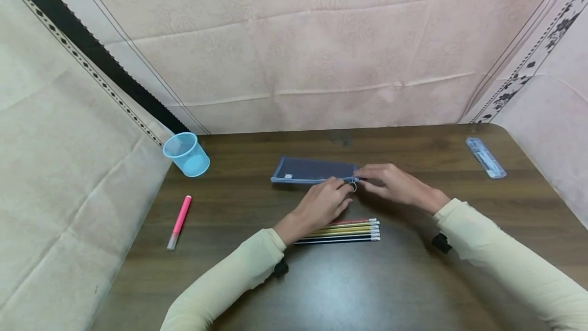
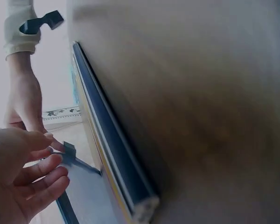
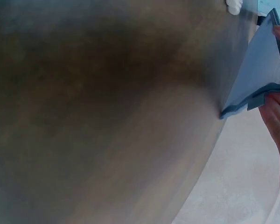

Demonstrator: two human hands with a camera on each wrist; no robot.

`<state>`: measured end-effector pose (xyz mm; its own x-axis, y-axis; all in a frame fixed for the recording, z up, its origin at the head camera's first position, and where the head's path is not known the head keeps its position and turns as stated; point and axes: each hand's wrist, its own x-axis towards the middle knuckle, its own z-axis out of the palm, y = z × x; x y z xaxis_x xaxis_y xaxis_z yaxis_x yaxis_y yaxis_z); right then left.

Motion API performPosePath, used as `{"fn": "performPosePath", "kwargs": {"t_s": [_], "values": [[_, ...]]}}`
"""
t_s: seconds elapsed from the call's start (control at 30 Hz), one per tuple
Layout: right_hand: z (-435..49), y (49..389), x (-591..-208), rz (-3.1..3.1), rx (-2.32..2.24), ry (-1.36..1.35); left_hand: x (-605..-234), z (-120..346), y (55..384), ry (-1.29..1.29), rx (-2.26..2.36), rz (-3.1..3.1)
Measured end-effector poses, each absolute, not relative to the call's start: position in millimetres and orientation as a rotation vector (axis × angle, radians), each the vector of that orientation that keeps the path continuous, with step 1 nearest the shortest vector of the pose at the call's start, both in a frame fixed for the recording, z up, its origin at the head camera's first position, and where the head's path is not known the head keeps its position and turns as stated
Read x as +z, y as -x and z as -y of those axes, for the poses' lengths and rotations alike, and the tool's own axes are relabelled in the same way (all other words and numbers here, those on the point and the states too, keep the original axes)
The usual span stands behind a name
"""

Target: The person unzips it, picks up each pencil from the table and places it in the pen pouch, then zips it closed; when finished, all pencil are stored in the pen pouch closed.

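Observation:
A flat dark-blue pencil pouch (image 1: 312, 168) with a lighter blue edge lies across the middle of the table. At its right corner my right hand (image 1: 398, 184) pinches the pouch between thumb and fingers; in the right wrist view the pouch (image 3: 259, 65) is tilted up, with the right hand (image 3: 276, 128) at its end. My left hand (image 1: 321, 206) pinches the zipper pull at that same corner, beside a small metal ring (image 1: 353, 186). Under the left hand lie several pencils (image 1: 353, 231) in a row, partly hidden by it; the left wrist view shows a dark pencil (image 2: 112, 135) close up.
A light-blue plastic cup (image 1: 186, 155) stands at the back left, with a pink marker (image 1: 180, 221) on the table nearer me. At the back right lies a pale-blue flat packet (image 1: 486, 158). Patterned cloth (image 1: 298, 55) hangs behind the wooden table (image 1: 358, 290).

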<state>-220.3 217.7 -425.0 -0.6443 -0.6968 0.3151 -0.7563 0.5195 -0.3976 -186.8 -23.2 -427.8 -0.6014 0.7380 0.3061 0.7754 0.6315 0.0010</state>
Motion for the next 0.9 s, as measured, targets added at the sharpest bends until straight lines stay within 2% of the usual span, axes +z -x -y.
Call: {"fn": "performPosePath", "kwargs": {"t_s": [0.5, 0.9], "values": [[-215, 216, -429, 2.379, 0.745, -1.270, -411, 19, 184, 1.072, -0.656, 2.524], [-217, 219, -435, 2.218, 0.775, -1.327, -403, 19, 187, 0.846, -0.889, 2.570]]}}
